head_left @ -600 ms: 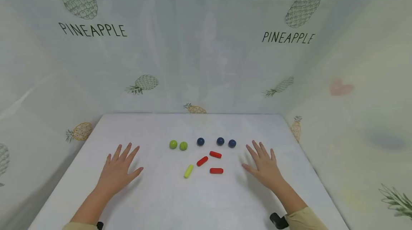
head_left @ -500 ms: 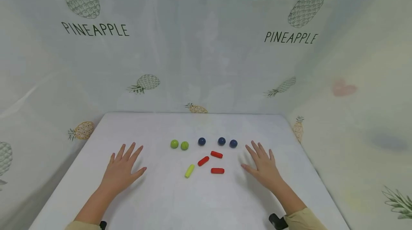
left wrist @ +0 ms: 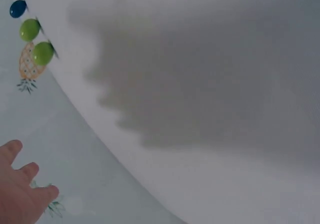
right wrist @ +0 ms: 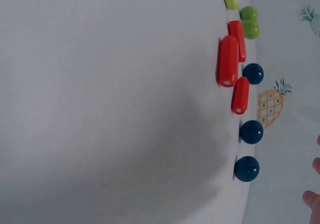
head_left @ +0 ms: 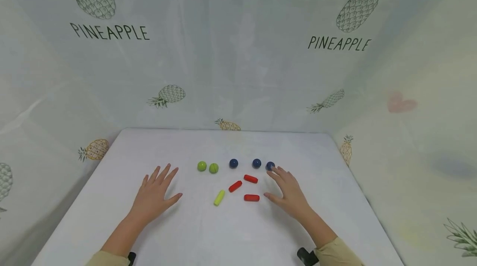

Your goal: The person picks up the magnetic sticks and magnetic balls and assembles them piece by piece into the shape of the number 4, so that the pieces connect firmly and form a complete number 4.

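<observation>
My left hand (head_left: 153,197) is spread above the left part of the white table, to the left of two green balls (head_left: 202,166). Its fingers are apart with nothing in them. My right hand (head_left: 290,193) hovers with loosely bent fingers, its fingertips overlapping the rightmost blue ball (head_left: 270,166) in the head view. Its thumb points toward the nearest red stick (head_left: 251,197). Two more blue balls (head_left: 256,163) sit to the left of that one. Two other red sticks (head_left: 235,186) and one yellow-green stick (head_left: 219,197) lie in front of the balls.
The white table (head_left: 201,237) has its far edge against a pale curtain (head_left: 231,51) printed with pineapples. The curtain also hangs along both sides. A black wrist camera (head_left: 307,256) is strapped at the right sleeve.
My right hand has moved left, toward the rightmost blue ball and the red sticks. The left hand has also shifted inward, to the right. The balls and sticks stay where they were.
</observation>
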A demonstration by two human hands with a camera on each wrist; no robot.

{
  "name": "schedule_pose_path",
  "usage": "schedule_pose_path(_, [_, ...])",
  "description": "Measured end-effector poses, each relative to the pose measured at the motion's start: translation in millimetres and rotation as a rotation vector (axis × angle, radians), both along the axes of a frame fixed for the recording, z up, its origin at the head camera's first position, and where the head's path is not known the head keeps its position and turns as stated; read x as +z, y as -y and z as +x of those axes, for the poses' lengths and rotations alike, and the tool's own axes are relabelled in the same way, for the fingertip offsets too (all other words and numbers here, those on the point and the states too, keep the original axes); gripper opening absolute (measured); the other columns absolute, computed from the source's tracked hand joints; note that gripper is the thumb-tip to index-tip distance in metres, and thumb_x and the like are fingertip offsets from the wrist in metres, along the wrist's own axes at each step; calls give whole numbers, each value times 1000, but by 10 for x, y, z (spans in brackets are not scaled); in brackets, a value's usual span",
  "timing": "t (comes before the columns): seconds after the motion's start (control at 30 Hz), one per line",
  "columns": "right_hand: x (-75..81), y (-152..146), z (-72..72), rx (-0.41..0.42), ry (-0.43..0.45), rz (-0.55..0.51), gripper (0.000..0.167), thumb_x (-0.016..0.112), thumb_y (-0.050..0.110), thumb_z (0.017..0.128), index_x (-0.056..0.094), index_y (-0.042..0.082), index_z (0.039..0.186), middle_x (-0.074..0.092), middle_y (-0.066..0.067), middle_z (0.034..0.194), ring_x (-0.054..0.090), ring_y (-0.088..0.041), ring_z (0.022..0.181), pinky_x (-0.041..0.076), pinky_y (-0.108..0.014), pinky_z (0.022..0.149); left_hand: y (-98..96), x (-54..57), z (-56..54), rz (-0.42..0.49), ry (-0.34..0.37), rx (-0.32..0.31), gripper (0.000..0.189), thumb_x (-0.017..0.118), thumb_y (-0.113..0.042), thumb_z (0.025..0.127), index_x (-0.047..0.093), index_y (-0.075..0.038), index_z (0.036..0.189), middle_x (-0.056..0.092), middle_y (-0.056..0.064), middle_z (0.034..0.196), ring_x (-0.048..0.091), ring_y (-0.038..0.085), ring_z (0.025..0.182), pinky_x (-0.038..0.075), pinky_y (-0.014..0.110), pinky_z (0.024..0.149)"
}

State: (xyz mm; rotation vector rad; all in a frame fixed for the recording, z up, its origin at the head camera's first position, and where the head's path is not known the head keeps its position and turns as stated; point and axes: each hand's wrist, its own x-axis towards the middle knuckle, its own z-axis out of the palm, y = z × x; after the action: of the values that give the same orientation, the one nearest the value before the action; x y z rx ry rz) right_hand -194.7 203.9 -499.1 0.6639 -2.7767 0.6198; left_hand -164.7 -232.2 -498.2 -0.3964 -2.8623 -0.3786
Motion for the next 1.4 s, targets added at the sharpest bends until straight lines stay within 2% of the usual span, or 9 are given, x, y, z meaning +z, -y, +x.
schedule_pose_path(0.27, [-25,223,30,103,79,-93,64,76,33,85,51,14,141,43,-4,149,32,-29,138,31,-57,106,-220,-85,-37,14,-5,-34,82,73,-48,83,40,-13,149,32,17,154,26,44,139,21,66,105])
schedule_pose_path(0.47, [-2,364,31,146,99,-122,61,77,32,84,55,15,138,48,-1,143,39,-23,134,39,-49,102,-394,-106,-64,22,15,-67,83,73,-49,82,40,-12,149,32,16,154,27,42,139,24,64,105])
schedule_pose_path(0.67, [-34,481,-20,206,148,-162,57,77,31,85,56,16,137,52,-2,139,43,-20,130,41,-45,101,-511,-151,-98,6,47,-75,83,71,-53,83,41,-12,148,33,16,153,31,41,138,27,63,104])
schedule_pose_path(0.87, [-62,623,-67,235,209,-156,49,75,30,87,60,12,131,54,0,134,45,-21,127,43,-42,99,-586,-162,-111,-7,98,-83,81,72,-54,81,45,-12,146,38,18,150,37,42,133,31,59,103])
schedule_pose_path(1.07, [-37,799,-141,275,252,-121,44,75,28,87,63,13,126,59,3,125,50,-19,121,42,-40,101,-632,-190,-128,-15,146,-85,78,74,-52,81,48,-12,143,45,17,144,41,37,130,34,53,103])
schedule_pose_path(1.4, [-71,1079,-258,311,326,-38,42,77,26,86,66,16,125,61,8,120,53,-13,114,45,-29,95,-700,-182,-153,-30,174,-89,69,80,-44,78,56,-12,135,54,13,135,50,33,123,41,50,98])
